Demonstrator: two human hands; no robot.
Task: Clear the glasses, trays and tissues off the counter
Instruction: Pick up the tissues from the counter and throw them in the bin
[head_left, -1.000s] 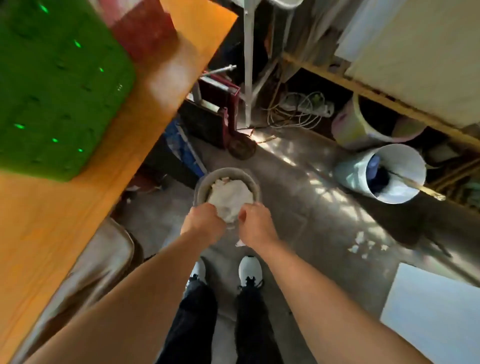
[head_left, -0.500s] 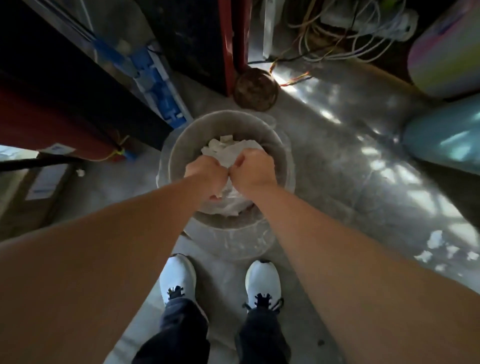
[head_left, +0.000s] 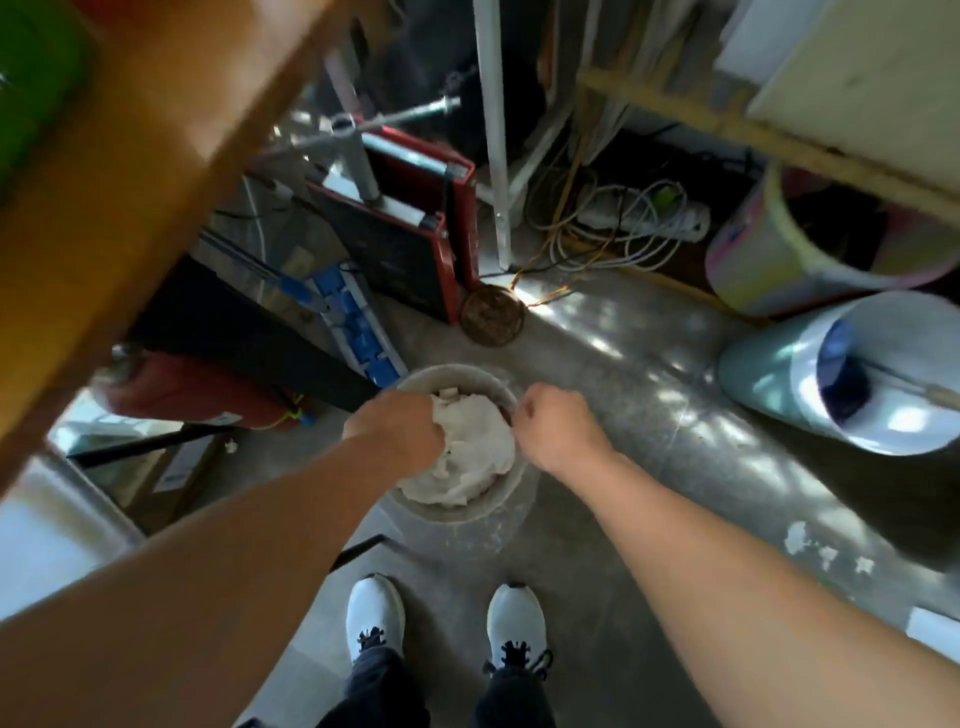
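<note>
My left hand (head_left: 397, 434) fisted on tissues (head_left: 470, 447) | right hand (head_left: 558, 428) fisted, hold unclear | risk: overfull bin (head_left: 457, 506) sheds wads past rim

Both forearms were bare, with no sleeves, watch or bands showing, and the left hand (head_left: 397, 434) and right hand (head_left: 558, 428) wore no gloves or rings. The legs were in dark trousers (head_left: 374, 691). On the feet were white shoes (head_left: 375, 616) with black laces and rounded toes.
</note>
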